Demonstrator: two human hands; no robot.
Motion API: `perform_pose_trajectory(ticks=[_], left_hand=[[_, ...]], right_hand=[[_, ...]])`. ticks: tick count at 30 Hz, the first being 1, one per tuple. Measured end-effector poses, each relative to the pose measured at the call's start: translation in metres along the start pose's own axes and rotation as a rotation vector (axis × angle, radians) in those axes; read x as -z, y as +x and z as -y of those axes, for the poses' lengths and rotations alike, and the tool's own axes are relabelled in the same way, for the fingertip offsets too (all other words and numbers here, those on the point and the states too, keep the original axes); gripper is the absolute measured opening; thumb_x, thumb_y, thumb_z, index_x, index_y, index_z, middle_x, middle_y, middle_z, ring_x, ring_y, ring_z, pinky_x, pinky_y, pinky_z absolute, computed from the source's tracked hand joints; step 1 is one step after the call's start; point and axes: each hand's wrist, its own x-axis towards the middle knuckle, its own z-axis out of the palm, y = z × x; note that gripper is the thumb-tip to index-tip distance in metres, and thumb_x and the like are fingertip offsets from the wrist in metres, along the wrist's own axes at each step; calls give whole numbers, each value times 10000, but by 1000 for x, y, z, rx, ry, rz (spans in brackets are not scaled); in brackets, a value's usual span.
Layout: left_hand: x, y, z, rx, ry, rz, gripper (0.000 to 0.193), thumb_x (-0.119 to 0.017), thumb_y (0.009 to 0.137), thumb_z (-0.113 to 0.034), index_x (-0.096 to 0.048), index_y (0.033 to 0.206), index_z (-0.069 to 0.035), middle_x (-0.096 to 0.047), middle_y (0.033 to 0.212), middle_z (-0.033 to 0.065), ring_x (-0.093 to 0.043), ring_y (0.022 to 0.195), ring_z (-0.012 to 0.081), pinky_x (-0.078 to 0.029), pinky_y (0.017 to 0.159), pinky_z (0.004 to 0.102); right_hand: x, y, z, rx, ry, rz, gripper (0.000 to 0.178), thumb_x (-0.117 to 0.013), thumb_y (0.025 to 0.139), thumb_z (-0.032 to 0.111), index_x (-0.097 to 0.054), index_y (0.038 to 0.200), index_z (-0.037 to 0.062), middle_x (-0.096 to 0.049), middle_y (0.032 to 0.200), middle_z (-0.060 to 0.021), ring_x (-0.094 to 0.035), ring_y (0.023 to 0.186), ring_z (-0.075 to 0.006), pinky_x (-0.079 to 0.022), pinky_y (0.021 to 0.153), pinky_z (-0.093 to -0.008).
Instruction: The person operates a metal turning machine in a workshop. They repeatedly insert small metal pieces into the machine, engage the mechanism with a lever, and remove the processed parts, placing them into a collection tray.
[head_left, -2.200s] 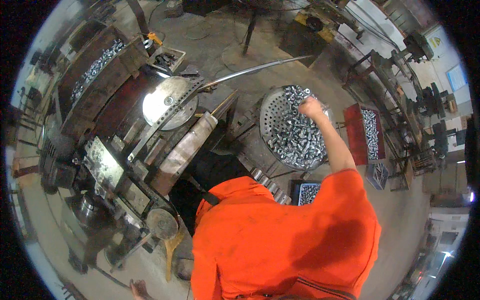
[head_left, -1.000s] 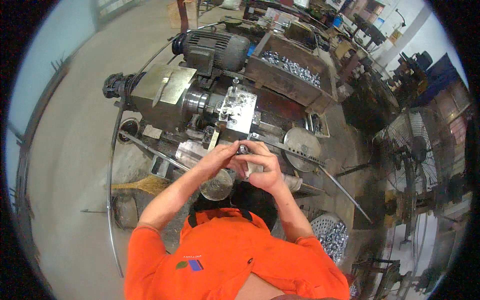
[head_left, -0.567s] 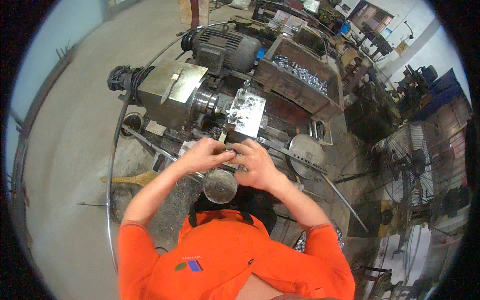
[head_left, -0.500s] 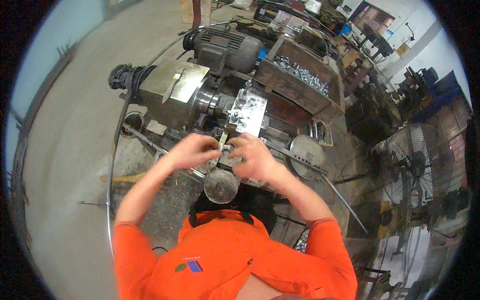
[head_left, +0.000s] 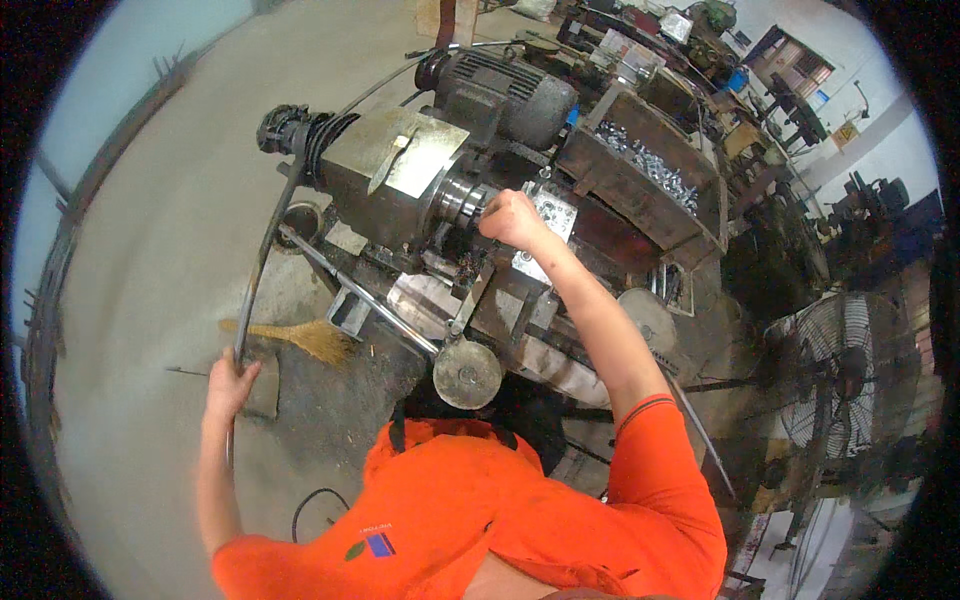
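My left hand (head_left: pixel 230 388) is out at the far left, wrapped round a long metal lever bar (head_left: pixel 262 255) that runs up to the spindle end of a small lathe. At the lathe's shiny round chuck (head_left: pixel 459 201), my right hand (head_left: pixel 512 220) is closed in front of the chuck's face. Whatever its fingers pinch is hidden behind the knuckles. Partly under that wrist lies a bright steel tool block (head_left: pixel 556 217). Below sits a round grey disc (head_left: pixel 467 376) at the machine's front edge.
A dark motor (head_left: pixel 510 95) stands behind the headstock (head_left: pixel 375 200). To its right, a rusty metal bin (head_left: pixel 640 215) holds many small shiny metal parts (head_left: pixel 650 165). A straw broom (head_left: pixel 312 340) lies on the floor, and a caged fan (head_left: pixel 830 375) stands at the right.
Both hands were together over the front of the tool block. My left hand has gone down left to the lever bar; my right hand has moved up to the chuck. The view has shifted.
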Motion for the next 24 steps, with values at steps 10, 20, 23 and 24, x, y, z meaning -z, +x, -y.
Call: perform_pose_trajectory(ticks=[10,20,23,24], left_hand=[[-6,32,-11,32,394,-80,254,-622,748,-230,-544,815,2,-589,728,234,-586,732,396,-461,657,465],[71,166,143,-233,825,-346,73,-564,707,-83,-520,754,-49,-590,706,130,-598,652,301,-474,589,400],[58,166,129,46,781,-259,113,-553,708,-76,-555,815,-39,-620,785,151,-611,706,326,-488,649,409],[59,169,117,198,673,-191,230,-556,734,-110,-594,947,-31,-617,856,186,-605,795,338,-480,712,424]], right_hand=[[-4,15,-12,427,-177,-139,134,-591,566,162,-549,535,38,-509,533,-152,-521,506,-295,-410,490,-378],[-1,7,26,-190,118,-179,247,-587,550,235,-591,586,-9,-540,551,-196,-556,529,-305,-438,540,-358],[1,-3,24,-181,117,-215,221,-588,545,211,-603,600,-2,-577,626,-202,-589,610,-309,-457,585,-350],[4,-5,19,-105,48,-221,177,-597,549,183,-624,628,27,-624,857,-204,-613,704,-308,-471,629,-347]])
